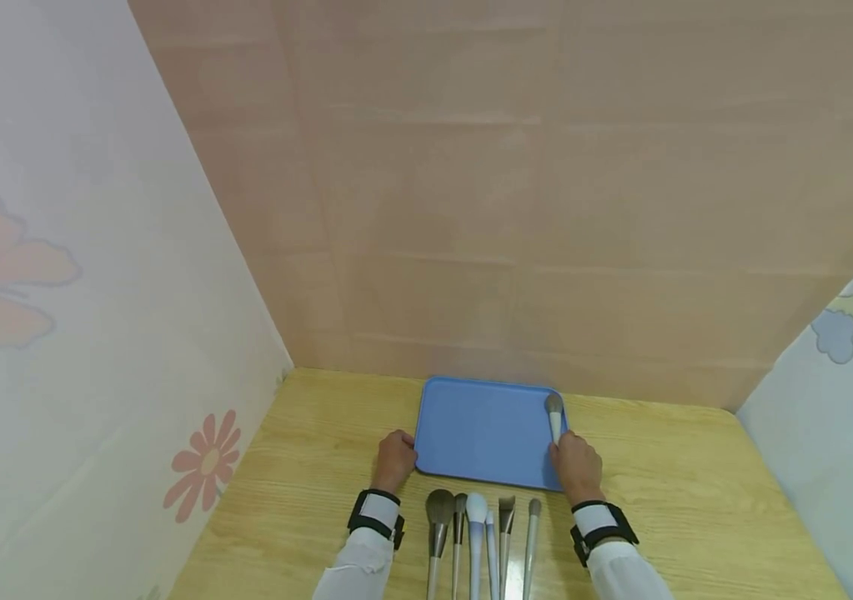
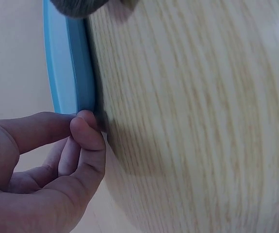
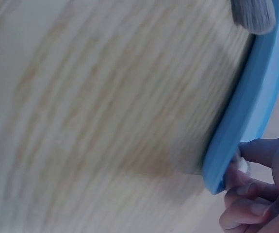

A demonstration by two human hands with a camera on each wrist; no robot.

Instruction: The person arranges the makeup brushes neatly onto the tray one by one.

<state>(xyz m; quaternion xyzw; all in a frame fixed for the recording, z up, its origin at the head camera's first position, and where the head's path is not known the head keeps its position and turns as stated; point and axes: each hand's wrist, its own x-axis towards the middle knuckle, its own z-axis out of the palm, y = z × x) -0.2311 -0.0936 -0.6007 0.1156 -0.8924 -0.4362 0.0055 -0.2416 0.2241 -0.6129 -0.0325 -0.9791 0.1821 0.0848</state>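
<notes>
A shallow blue tray (image 1: 482, 429) lies on the wooden table. At its near left corner my left hand (image 1: 394, 461) pinches the rim; in the left wrist view the thumb and fingertips meet at the tray corner (image 2: 83, 97). My right hand (image 1: 578, 467) grips the tray's right side by the near corner, where the right wrist view shows fingers on the blue rim (image 3: 241, 126). Inside the tray's right edge lies a makeup brush (image 1: 554, 414), grey-brown bristles pointing away; its handle runs down to my right hand, which hides the rest.
Several makeup brushes lie in a row in front of the tray, among them a large dark one (image 1: 439, 512) and a white-tipped one (image 1: 476, 512). A brown-papered wall (image 1: 516, 208) rises behind the table (image 1: 321, 450); patterned panels stand left and right.
</notes>
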